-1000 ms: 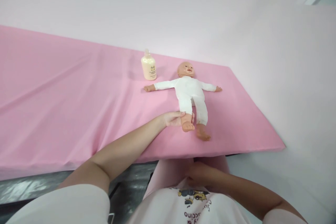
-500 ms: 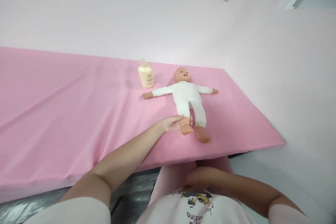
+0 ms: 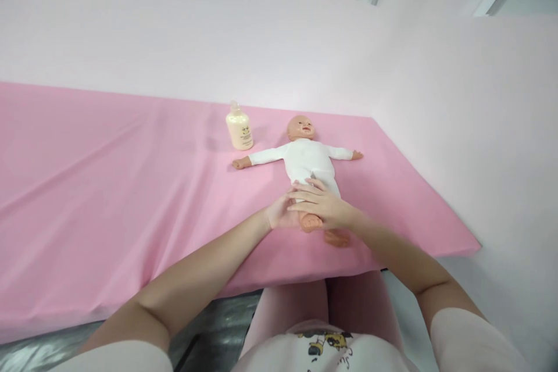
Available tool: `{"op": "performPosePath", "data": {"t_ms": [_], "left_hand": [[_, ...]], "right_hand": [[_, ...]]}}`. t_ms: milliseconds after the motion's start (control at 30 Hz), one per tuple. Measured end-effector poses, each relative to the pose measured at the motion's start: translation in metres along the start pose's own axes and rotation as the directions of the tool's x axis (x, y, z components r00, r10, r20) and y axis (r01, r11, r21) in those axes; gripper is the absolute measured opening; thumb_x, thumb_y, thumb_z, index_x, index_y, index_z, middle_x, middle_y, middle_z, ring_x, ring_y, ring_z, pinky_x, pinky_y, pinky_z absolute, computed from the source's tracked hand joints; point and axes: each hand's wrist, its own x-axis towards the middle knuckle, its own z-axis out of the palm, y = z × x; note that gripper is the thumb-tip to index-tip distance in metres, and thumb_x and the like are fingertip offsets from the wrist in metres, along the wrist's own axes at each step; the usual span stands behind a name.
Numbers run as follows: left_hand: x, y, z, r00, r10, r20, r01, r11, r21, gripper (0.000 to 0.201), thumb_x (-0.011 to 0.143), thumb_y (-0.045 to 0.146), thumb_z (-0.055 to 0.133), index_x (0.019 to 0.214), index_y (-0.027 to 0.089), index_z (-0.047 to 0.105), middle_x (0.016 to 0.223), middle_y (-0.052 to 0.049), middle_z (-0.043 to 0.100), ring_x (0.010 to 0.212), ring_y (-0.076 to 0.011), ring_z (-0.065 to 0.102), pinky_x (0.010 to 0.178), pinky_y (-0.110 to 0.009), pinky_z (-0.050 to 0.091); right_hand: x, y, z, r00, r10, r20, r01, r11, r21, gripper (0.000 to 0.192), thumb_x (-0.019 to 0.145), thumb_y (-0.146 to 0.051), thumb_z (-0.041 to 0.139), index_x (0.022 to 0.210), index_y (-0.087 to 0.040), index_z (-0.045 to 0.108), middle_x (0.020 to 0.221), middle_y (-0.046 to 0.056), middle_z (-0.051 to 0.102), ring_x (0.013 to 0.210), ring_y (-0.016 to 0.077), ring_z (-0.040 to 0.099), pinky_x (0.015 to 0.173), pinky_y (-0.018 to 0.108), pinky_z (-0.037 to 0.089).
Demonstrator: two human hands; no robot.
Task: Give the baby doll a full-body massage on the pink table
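A baby doll (image 3: 308,158) in a white suit lies on its back on the pink sheet (image 3: 108,186), arms spread, feet toward me. My left hand (image 3: 279,213) grips the lower part of the doll's left-side leg, just above its bare foot. My right hand (image 3: 320,206) lies over that same leg with fingers stretched flat, touching the white suit. The doll's other foot (image 3: 336,238) shows below my right wrist. A cream lotion bottle (image 3: 239,127) stands upright just beyond the doll's outstretched hand.
The pink sheet covers a long padded table that ends at a corner on the right (image 3: 473,247). Pale pink walls rise behind and to the right. A dark floor shows below the table's near edge (image 3: 209,331).
My right hand rose from my lap and came to rest on the doll's leg. My left hand kept its hold by the foot. The view tilted up slightly.
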Motion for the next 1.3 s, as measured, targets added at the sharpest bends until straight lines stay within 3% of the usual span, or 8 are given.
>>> {"op": "performPosePath", "data": {"t_ms": [100,300,500,633,833,1100,1200,1300], "left_hand": [[-0.007,0.001,0.009,0.996,-0.053,-0.078,0.034,0.974,-0.223,0.044,0.095,0.061,0.053,0.098,0.019,0.065,0.074,0.002,0.069,0.072,-0.0152,0.068,0.073,-0.027,0.051],[-0.017,0.003,0.022,0.989,-0.127,-0.078,0.095,0.940,-0.328,0.043,0.096,0.056,0.055,0.100,0.014,0.066,0.072,-0.001,0.069,0.065,-0.0158,0.068,0.064,-0.026,0.051],[-0.020,0.006,0.022,0.984,-0.120,-0.134,0.085,0.967,-0.241,0.045,0.100,0.051,0.047,0.111,0.012,0.066,0.096,-0.009,0.075,0.085,-0.0216,0.072,0.081,-0.033,0.054],[-0.023,0.004,0.015,0.991,-0.110,-0.073,0.100,0.987,-0.128,0.039,0.099,0.041,0.050,0.119,0.010,0.064,0.098,-0.011,0.075,0.088,-0.0225,0.073,0.084,-0.034,0.053],[-0.023,0.000,0.004,0.980,-0.190,0.055,0.186,0.979,0.079,0.043,0.092,0.044,0.061,0.112,0.006,0.066,0.097,-0.015,0.077,0.095,-0.0272,0.073,0.095,-0.039,0.052],[-0.027,0.004,0.006,0.982,-0.139,-0.128,0.140,0.990,-0.006,0.039,0.101,0.043,0.048,0.118,0.012,0.065,0.093,-0.008,0.076,0.086,-0.0204,0.074,0.083,-0.030,0.055],[-0.026,0.002,0.010,0.981,-0.158,-0.110,0.158,0.987,-0.002,0.045,0.101,0.051,0.048,0.113,0.011,0.067,0.086,-0.007,0.075,0.083,-0.0196,0.074,0.082,-0.029,0.054],[-0.023,0.000,0.016,0.988,-0.145,-0.054,0.144,0.989,-0.028,0.058,0.099,0.062,0.044,0.125,0.013,0.062,0.091,-0.007,0.075,0.094,-0.0213,0.073,0.088,-0.032,0.053]], "right_hand": [[-0.007,0.010,0.019,0.995,0.012,-0.097,-0.008,0.999,0.037,0.039,0.085,-0.045,0.071,0.119,-0.027,0.068,0.134,0.006,0.067,0.138,0.0288,0.052,0.125,0.052,0.027],[-0.024,0.007,0.027,0.975,-0.038,-0.220,0.044,0.999,0.022,0.042,0.085,-0.065,0.065,0.106,-0.029,0.069,0.118,0.002,0.073,0.128,0.0223,0.060,0.123,0.051,0.033],[-0.030,0.008,0.015,0.990,-0.068,-0.127,0.081,0.992,0.100,0.066,0.084,-0.076,0.055,0.120,-0.021,0.065,0.129,0.010,0.068,0.136,0.0269,0.053,0.125,0.054,0.027],[-0.031,0.002,0.014,0.949,-0.139,-0.283,0.188,0.970,0.153,0.058,0.099,-0.063,0.040,0.123,-0.016,0.063,0.121,0.012,0.071,0.137,0.0236,0.053,0.121,0.050,0.035],[-0.028,-0.008,0.011,0.907,-0.090,-0.411,0.195,0.956,0.221,0.058,0.108,-0.048,0.016,0.111,-0.016,0.065,0.112,0.008,0.074,0.126,0.0160,0.062,0.108,0.038,0.052],[-0.022,-0.009,0.002,0.987,-0.059,-0.152,0.079,0.989,0.125,0.046,0.097,-0.056,0.052,0.123,-0.020,0.063,0.130,0.007,0.070,0.133,0.0207,0.057,0.124,0.049,0.033],[-0.023,-0.010,0.006,0.988,-0.025,-0.151,0.052,0.983,0.174,0.041,0.094,-0.055,0.056,0.118,-0.023,0.064,0.129,0.004,0.071,0.133,0.0200,0.057,0.126,0.047,0.030],[-0.022,-0.013,0.008,0.987,0.055,-0.152,-0.010,0.958,0.286,0.033,0.092,-0.052,0.060,0.110,-0.025,0.065,0.123,0.003,0.072,0.134,0.0217,0.056,0.127,0.050,0.026]]}}
